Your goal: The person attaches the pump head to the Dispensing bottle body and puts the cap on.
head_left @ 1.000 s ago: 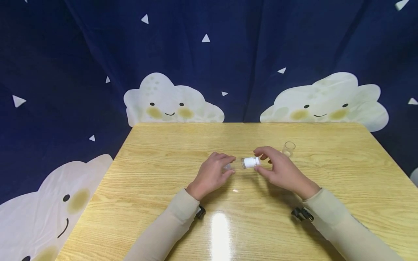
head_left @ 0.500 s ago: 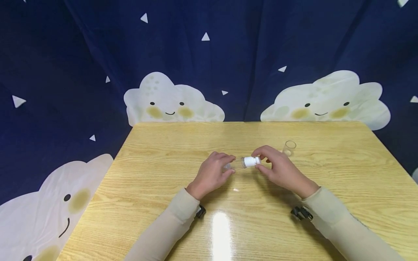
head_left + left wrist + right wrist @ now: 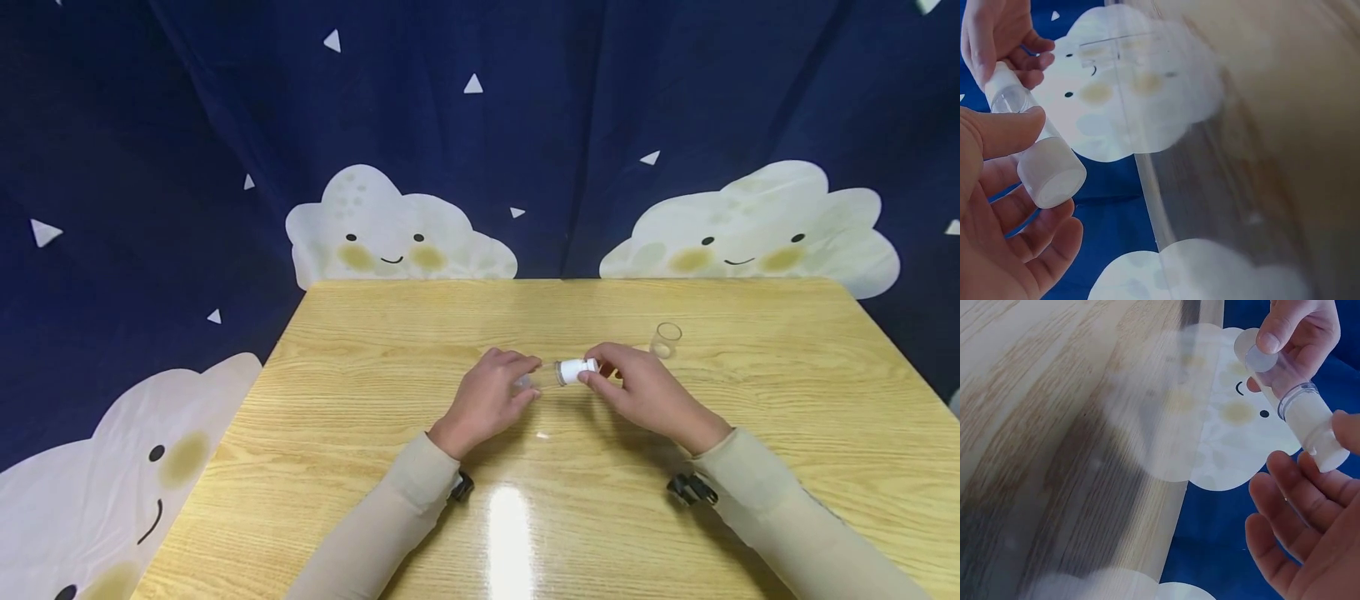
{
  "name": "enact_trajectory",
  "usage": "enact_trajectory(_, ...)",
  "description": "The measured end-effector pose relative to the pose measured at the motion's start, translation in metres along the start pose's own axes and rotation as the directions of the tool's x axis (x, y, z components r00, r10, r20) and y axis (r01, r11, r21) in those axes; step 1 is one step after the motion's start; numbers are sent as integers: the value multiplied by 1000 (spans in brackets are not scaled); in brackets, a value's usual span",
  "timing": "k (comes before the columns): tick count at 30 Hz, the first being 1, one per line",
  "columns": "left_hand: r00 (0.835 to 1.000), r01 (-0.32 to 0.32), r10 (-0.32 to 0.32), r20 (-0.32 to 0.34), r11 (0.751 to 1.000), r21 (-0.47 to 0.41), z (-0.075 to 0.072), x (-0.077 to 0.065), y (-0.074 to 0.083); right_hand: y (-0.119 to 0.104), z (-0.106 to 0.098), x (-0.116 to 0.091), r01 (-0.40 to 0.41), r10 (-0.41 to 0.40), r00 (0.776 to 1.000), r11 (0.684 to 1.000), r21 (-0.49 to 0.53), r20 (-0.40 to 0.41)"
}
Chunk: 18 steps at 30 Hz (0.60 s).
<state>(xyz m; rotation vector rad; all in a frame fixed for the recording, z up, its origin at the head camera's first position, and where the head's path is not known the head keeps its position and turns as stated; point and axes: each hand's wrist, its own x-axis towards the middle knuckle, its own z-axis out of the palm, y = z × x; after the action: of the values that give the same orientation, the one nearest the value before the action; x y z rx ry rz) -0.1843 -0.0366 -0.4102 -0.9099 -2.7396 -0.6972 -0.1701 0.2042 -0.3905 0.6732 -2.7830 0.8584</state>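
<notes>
A dark blue curtain point(image 3: 420, 117) hangs behind a wooden table point(image 3: 360, 333). Over the tabletop, the left hand point(image 3: 483, 400) and right hand point(image 3: 648, 392) face each other, both grasping one bottle point(image 3: 546, 375): left thumb and fingers hold one end, right thumb and fingertips pinch the other. The bottle lies on its side between them, its long axis running nearly left to right; neither hand is nearer. It appears to be held above the table. A clear cup point(image 3: 664, 342) stands just beyond the right hand, well apart from the left. The bottle's white collar point(image 3: 573, 371) lies toward the right hand; its white end piece point(image 3: 1052, 172) rests against the left fingers.
</notes>
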Motion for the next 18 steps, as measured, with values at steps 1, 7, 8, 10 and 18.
enact_trajectory(1, 1000, 0, 0, 1, 1000, -3, 0, 0, 0, 0, 0, 0, -4, 4, 1000, 1000, -5, 2)
enact_trajectory(7, 1000, 2, -2, 7, 1000, 0, 0, -1, 0, 0, 1, 0, -21, 21, 1000, 1000, -10, 16)
enact_trajectory(8, 1000, 1, -1, 7, 1000, 3, 0, -1, 0, 0, 1, 0, -26, 26, 999, 1000, -5, 25)
enact_trajectory(10, 1000, -1, 1, 5, 1000, 6, 1, -1, -1, 0, 1, -1, -35, 35, 998, 999, 5, 47)
enact_trajectory(18, 1000, -10, 10, 9, 1000, 10, 1, -1, -2, 2, 0, -4, -39, 36, 996, 999, 30, 86)
